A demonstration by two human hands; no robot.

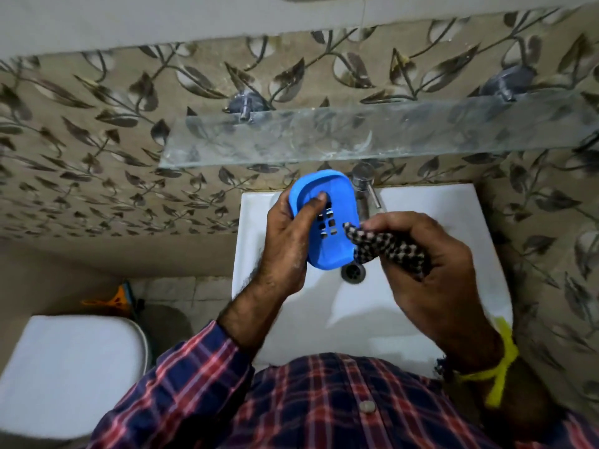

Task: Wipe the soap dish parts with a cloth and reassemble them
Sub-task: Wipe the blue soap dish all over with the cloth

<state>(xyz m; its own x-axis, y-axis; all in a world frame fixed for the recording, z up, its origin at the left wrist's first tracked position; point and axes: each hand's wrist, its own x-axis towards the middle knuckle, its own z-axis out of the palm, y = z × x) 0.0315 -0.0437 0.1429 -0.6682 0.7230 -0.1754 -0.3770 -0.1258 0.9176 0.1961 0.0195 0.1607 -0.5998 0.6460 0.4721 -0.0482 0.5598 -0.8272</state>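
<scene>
A small bathroom is seen from the head view: leaf-patterned wall tiles [97, 131], a glass shelf [372, 134] fixed to the wall, and below it a white washbasin [421, 222] with a chrome tap [364, 186] at its back edge and the drain [353, 273] in the middle. A toilet lid [68, 367] can be made out down by the basin's left side.

The blue soap dish tray [327, 222], the perforated part with square drain holes, is held up over the back half of the basin, just left of the tap. It's gripped by the left hand [288, 241], thumb laid across the slotted face and the fingers wrapped round behind, so that hand is clearly closed on it. The tray's long axis runs from the basin's back edge toward the drain, tilted a bit so the face is turned up.

The checked cloth [389, 247] is bunched in the right hand [428, 270], fingers curled tight round it, with one corner poked out and touching the tray's lower right rim. So the cloth sits to the right of the tray, and the right hand is the nearer one for wiping; probably a sweep leftward along the long axis is what's needed. No other dish part is spotted anywhere.
</scene>
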